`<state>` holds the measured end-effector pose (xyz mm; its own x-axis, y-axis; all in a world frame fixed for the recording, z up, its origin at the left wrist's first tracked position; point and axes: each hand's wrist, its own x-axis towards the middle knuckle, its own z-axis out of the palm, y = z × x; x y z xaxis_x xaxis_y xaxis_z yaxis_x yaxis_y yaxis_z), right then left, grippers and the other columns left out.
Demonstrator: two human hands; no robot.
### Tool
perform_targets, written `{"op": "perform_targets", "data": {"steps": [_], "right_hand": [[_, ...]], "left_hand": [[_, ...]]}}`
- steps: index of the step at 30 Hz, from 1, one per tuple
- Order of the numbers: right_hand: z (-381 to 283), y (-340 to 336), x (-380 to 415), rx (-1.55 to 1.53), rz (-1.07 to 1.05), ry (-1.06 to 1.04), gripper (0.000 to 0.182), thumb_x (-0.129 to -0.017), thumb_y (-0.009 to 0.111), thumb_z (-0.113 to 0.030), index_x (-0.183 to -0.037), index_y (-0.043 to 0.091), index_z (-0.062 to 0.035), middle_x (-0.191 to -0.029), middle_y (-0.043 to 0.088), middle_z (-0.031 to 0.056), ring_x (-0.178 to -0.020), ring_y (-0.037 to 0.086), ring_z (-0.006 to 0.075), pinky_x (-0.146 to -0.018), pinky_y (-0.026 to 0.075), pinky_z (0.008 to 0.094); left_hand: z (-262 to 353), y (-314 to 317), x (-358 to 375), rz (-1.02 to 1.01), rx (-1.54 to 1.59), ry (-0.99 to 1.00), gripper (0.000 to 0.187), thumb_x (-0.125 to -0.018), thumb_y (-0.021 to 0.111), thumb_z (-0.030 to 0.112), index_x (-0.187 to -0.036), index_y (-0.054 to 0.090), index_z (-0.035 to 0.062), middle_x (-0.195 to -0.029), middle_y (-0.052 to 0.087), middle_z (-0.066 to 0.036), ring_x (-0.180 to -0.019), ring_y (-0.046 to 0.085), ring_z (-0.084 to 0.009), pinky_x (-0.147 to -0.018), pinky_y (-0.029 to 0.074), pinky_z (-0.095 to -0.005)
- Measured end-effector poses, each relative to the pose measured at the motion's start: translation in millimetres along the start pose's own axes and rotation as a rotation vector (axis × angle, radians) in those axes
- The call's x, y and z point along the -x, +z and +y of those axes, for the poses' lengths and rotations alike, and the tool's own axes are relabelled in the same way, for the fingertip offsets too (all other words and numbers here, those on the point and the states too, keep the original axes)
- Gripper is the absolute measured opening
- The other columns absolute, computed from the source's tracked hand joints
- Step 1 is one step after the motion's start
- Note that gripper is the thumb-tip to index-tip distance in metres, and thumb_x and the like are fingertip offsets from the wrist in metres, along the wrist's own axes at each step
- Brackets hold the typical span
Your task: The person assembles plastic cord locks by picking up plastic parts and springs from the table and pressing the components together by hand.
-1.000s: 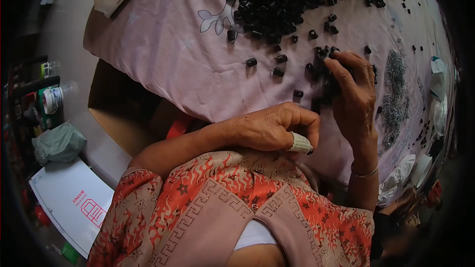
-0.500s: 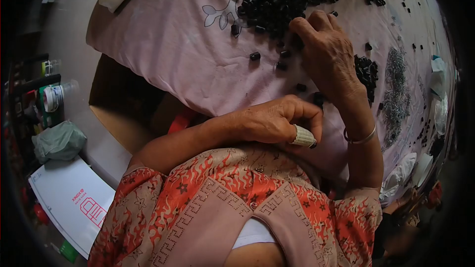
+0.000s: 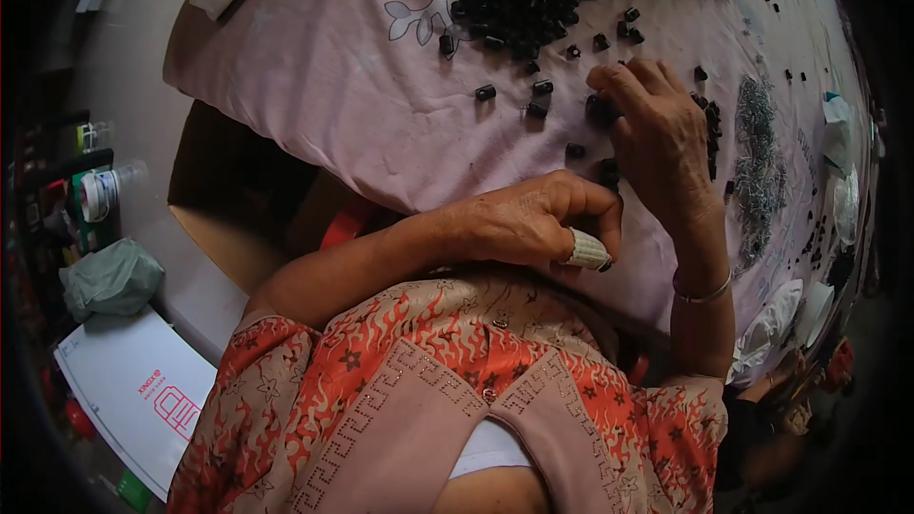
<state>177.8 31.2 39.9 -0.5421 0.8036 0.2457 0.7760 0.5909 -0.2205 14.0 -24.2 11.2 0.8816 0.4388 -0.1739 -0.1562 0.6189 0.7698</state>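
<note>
My left hand (image 3: 541,219) is held close to my body with its fingers curled in. One finger wears a cream-coloured finger wrap (image 3: 588,249). Something small and dark shows at its tip, too hidden to name. My right hand (image 3: 662,124) is over the cloth with bent fingers closed around small black cylindrical pieces (image 3: 602,110), partly covered by the fingers. Several loose black pieces (image 3: 537,108) lie to the left of that hand. Beyond it spreads a large pile of the same black pieces (image 3: 524,0).
A pink patterned cloth (image 3: 314,105) covers the work surface. Small silvery metal parts (image 3: 759,171) are heaped on the right. An open cardboard box (image 3: 224,238) stands below the cloth's left edge. A white printed box (image 3: 133,390) and a grey plastic bag (image 3: 112,278) are at left.
My right hand has drawn back from the pile toward my body, with black pieces at its fingers. More loose pieces show between hand and pile. My left hand has barely moved.
</note>
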Motion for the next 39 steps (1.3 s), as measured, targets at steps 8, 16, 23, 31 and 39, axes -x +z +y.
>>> {"op": "perform_targets", "data": {"steps": [8,16,23,31,39], "right_hand": [[14.8,-6.4,18.0,0.065,-0.023,0.078,0.023,-0.069,0.058,0.001,-0.090,0.058,-0.0096,-0.084,0.056,0.0086,-0.080,0.057,0.0287,-0.068,0.046,0.0377],[23.8,-7.5,21.5,-0.100,-0.010,0.147,0.033,-0.065,0.061,0.002,-0.096,0.059,-0.0109,-0.086,0.056,0.0086,-0.082,0.058,0.0289,-0.070,0.047,0.0384],[6.2,3.9,-17.4,-0.065,0.077,0.043,0.031,-0.070,0.062,0.001,-0.098,0.060,-0.0113,-0.089,0.058,0.0084,-0.084,0.059,0.0275,-0.068,0.048,0.0363],[6.0,26.4,-36.0,0.151,0.029,-0.090,0.024,-0.075,0.058,-0.002,-0.098,0.056,-0.0096,-0.086,0.057,0.0098,-0.077,0.058,0.0278,-0.065,0.047,0.0389],[4.2,14.3,-18.3,-0.220,0.071,0.055,0.024,-0.073,0.061,-0.002,-0.096,0.056,-0.0069,-0.081,0.056,0.0120,-0.074,0.057,0.0290,-0.065,0.047,0.0369]], "left_hand": [[-2.2,-1.8,-0.7,0.011,0.013,0.033,0.009,-0.079,0.056,0.004,-0.087,0.058,0.0005,-0.074,0.055,0.002,-0.066,0.050,-0.0041,-0.058,0.038,-0.0184],[0.0,1.4,0.1,0.031,0.036,0.017,0.009,-0.079,0.055,0.003,-0.087,0.058,0.0008,-0.073,0.055,0.002,-0.064,0.049,-0.0036,-0.056,0.037,-0.0181],[0.3,0.6,0.1,0.035,0.043,0.008,0.010,-0.081,0.059,0.008,-0.088,0.059,0.0007,-0.072,0.055,0.002,-0.064,0.050,-0.0035,-0.056,0.038,-0.0179],[-1.1,-2.0,0.2,0.016,0.031,0.024,0.009,-0.081,0.059,0.008,-0.087,0.059,0.0009,-0.072,0.055,0.003,-0.064,0.049,-0.0031,-0.056,0.037,-0.0178],[5.3,-8.8,3.1,0.143,0.318,0.254,0.012,-0.079,0.058,0.005,-0.091,0.059,0.0007,-0.075,0.060,-0.004,-0.064,0.058,-0.0093,-0.059,0.045,-0.0224]]}}
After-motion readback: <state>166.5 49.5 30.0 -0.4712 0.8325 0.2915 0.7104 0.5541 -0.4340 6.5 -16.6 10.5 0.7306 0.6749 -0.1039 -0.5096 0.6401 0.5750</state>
